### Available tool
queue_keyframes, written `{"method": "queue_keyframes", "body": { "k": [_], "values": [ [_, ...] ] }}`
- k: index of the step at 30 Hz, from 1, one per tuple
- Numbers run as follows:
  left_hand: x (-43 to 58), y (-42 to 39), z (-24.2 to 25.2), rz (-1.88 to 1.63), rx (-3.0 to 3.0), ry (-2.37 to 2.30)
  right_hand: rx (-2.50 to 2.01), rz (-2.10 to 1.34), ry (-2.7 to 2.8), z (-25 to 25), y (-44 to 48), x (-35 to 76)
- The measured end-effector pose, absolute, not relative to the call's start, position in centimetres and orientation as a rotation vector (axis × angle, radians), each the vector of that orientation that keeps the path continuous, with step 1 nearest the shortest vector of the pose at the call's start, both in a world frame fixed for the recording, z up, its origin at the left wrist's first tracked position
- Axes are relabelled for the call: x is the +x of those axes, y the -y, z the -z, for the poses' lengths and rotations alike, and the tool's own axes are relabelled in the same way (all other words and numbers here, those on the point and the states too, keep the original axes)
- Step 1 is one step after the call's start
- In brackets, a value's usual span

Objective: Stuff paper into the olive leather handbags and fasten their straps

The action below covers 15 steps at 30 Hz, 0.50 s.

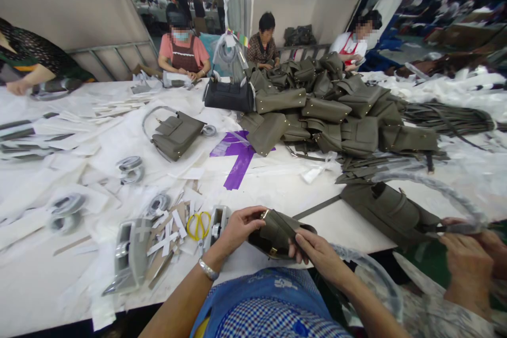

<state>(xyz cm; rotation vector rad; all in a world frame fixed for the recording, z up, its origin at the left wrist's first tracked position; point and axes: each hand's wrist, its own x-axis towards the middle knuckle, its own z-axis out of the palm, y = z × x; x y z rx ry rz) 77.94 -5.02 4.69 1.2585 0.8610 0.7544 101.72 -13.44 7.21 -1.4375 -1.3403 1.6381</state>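
Olive-grey leather fills both hands: a small bag is held just above the near edge of the white table, in the middle of the view and partly over the person's lap. The left hand pinches the bag's left upper corner, thumb on top beside a brass fitting. The right hand is closed on the right side, fingers curled over the flap (the thumb is hidden).

As I judge it, the hold is on the edges only, so a loosened pinch could let the bag tip off the table edge. A nail or the wrist bangle dragged across the soft leather might mark it.

A thin strap runs from beside the bag to the right, towards a second bag that a co-worker's hand is near; whose strap it is I cannot tell, but a tug there could snag. The clear plastic loop under the right forearm could catch too. Yellow scissors lie just left, near the left wrist.
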Motion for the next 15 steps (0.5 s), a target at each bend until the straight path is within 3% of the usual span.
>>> {"method": "queue_keyframes", "body": {
  "k": [7, 15],
  "values": [
    [78.5, 5.3, -3.4, -0.746, 1.12, -0.804, -1.354, -1.92, 1.294, -6.0, 12.6, 100.7],
    [78.5, 5.6, -2.5, -0.853, 0.946, -0.796, -1.326, -1.932, 1.244, -5.1, 12.1, 100.3]
  ]
}}
